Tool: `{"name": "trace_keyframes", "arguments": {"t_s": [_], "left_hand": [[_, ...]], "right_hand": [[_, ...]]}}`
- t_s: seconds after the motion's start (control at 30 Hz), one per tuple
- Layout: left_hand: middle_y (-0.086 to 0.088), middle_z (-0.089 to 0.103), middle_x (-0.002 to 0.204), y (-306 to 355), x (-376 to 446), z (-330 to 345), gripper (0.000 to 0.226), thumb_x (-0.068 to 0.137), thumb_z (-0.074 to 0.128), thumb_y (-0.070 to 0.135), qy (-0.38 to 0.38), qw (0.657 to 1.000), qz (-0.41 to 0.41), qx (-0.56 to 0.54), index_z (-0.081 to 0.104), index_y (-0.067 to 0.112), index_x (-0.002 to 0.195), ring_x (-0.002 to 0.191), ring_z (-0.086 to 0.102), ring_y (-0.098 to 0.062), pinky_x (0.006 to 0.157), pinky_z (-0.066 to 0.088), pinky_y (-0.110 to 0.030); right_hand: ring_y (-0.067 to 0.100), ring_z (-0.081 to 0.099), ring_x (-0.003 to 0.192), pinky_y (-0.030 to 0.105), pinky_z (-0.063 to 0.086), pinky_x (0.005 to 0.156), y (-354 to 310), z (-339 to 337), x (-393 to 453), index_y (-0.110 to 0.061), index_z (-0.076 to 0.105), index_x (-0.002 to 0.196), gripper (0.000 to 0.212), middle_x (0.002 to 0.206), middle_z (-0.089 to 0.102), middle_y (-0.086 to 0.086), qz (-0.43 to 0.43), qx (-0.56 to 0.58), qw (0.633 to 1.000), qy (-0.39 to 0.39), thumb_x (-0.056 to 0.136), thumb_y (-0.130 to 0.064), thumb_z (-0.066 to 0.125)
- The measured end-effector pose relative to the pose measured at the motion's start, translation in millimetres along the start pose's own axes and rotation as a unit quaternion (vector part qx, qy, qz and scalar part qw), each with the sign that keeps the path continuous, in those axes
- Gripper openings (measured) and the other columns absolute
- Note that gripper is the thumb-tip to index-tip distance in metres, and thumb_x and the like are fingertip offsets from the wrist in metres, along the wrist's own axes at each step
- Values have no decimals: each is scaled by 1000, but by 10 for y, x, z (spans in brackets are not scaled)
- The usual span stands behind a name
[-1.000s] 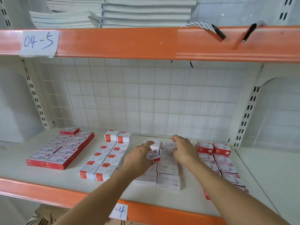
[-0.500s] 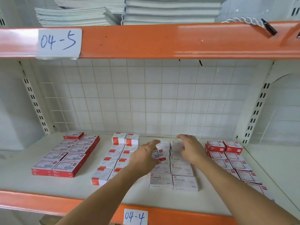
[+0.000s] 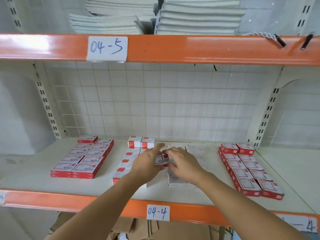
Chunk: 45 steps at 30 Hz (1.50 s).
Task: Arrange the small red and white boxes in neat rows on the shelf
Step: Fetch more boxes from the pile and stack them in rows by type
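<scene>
Head view, shelf (image 3: 173, 193) labelled 04-4. Left hand (image 3: 147, 163) and right hand (image 3: 183, 163) now met over the middle of the shelf, a small red and white box (image 3: 161, 160) pinched between them; left thumb and fingers curled round its near end, right fingertips pressed on its far side, remaining right fingers spread over the white staple boxes (image 3: 174, 179) beneath. Half a second earlier: hands apart, one at each side of the back of the white stack, box only partly gathered. Judged meaning for the task: one stray box taken up off the white stack, not yet set into a row; likely destination the neighbouring column to the left.

Shelf contents, left to right:
- flat red-edged boxes (image 3: 83, 158), two columns, edges flush;
- red and white row (image 3: 133, 153), two columns, two boxes stacked at the back, front partly hidden behind the left forearm;
- white staple boxes, two columns, largely covered by the hands;
- right red boxes (image 3: 245, 168), two columns, slightly fanned toward the front.

Upper shelf, 04-5: stacked notebooks (image 3: 155, 16). Cardboard below the shelf.
</scene>
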<state>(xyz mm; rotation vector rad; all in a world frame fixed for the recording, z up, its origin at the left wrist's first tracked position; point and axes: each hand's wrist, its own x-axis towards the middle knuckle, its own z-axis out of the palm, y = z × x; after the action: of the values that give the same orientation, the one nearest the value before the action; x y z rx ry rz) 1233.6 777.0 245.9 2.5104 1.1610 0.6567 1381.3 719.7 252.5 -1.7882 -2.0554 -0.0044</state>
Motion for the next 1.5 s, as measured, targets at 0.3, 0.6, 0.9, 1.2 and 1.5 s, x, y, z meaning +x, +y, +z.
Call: {"name": "trace_keyframes", "arguments": {"t_s": [0.3,0.6,0.9,1.2,1.5], "left_hand": [[-2,54,123,-396,-530,-358,54,84,68,18,68,996,-54,2,47,18,134,111,53,-21,85,50,-31],[0,58,117,-1126,-807,-826,48,83,68,16,101,989,-109,-10,53,17,129,104,57,-18,87,47,-30],[-3,61,114,-2110,-578,-1295,53,79,69,6,81,994,-64,-30,52,15,129,103,57,-19,83,40,-18],[6,52,133,-2532,-259,-1380,50,87,64,31,56,998,-23,-18,46,27,134,122,47,-12,94,39,-23],[7,37,147,-2824,19,-1400,58,92,45,54,29,994,-45,98,34,27,142,136,28,-16,111,26,-33]], "right_hand": [[17,55,111,25,43,88,-521,253,92,-19,52,125,38,126,55,-3,-11,109,993,54,90,-6,55],[15,56,111,22,43,88,-1227,588,511,-21,51,126,37,129,55,-4,-2,134,990,34,92,-7,53],[13,44,124,28,40,94,-1854,998,1245,-24,41,141,51,136,42,-5,12,62,998,9,92,-28,57],[12,55,111,21,42,91,-1856,1187,1565,-22,48,137,42,133,45,-4,107,39,993,34,95,-23,55],[19,58,111,25,47,86,-1656,1275,1954,-18,51,134,40,133,49,1,204,24,977,51,94,-13,53]]}}
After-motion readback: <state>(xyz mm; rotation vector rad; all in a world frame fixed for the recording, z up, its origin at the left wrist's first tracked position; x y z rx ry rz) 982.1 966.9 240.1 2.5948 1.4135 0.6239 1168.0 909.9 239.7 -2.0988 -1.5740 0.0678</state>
